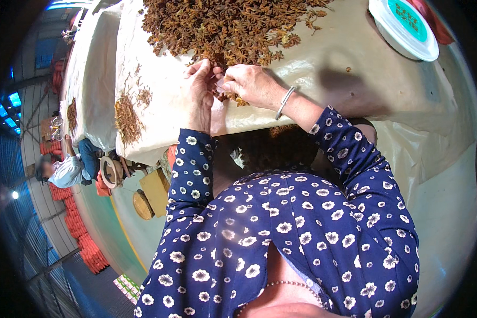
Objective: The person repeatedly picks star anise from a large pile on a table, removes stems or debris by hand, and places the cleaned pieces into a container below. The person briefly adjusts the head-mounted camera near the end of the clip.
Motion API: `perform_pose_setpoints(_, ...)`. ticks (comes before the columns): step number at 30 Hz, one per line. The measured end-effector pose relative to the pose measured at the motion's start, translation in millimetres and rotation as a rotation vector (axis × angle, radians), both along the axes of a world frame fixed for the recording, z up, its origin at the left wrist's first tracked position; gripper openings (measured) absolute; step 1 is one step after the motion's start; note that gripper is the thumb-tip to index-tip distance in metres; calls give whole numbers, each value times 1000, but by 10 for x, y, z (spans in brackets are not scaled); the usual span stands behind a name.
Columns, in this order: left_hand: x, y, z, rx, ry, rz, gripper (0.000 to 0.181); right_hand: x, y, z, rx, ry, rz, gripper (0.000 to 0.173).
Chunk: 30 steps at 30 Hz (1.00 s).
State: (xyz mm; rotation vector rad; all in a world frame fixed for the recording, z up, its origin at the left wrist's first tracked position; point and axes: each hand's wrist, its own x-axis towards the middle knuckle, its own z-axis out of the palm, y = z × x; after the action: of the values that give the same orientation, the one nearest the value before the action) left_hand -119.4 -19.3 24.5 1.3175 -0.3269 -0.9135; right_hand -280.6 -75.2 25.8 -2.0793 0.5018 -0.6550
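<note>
A large heap of dried star anise point(222, 28) lies on the plastic-covered table point(302, 95) before me. My left hand point(200, 85) is at the heap's near edge, thumb and fingertips drawn close together. Beside it my right hand point(252, 85), with a metal bangle point(285, 102) on the wrist, has its fingers curled inward, almost meeting the left fingertips. Whatever sits between the fingertips is too small and partly hidden to make out. A few loose star anise pods point(241, 101) show just under the right hand, near the table's front edge.
A small pile of brown stalks point(128, 119) lies left on the table. A white lidded tub point(405, 30) stands far right. Below the table edge is a dark container point(278, 149) with brown contents. A seated person point(69, 171) is further left, near a round basket point(143, 204).
</note>
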Motion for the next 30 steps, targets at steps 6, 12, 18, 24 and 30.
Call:
perform_pose_setpoints(6,-70,103,147,130,-410,-62,21,-5,-280,-116,632,-292,-118,18)
perform_pose_setpoints(12,-378,241,330,115,-424,-340,27,23,-194,-51,509,-276,-205,16)
perform_pose_setpoints(18,-369,267,216,-47,-230,-376,16,41,-78,60,258,-190,-255,23)
perform_pose_setpoints(24,-424,278,294,-49,-284,-351,15,127,-67,-67,-133,-181,-356,25)
perform_pose_setpoints(30,-369,202,336,-26,-101,-398,12,151,-126,-41,-74,-279,-392,25)
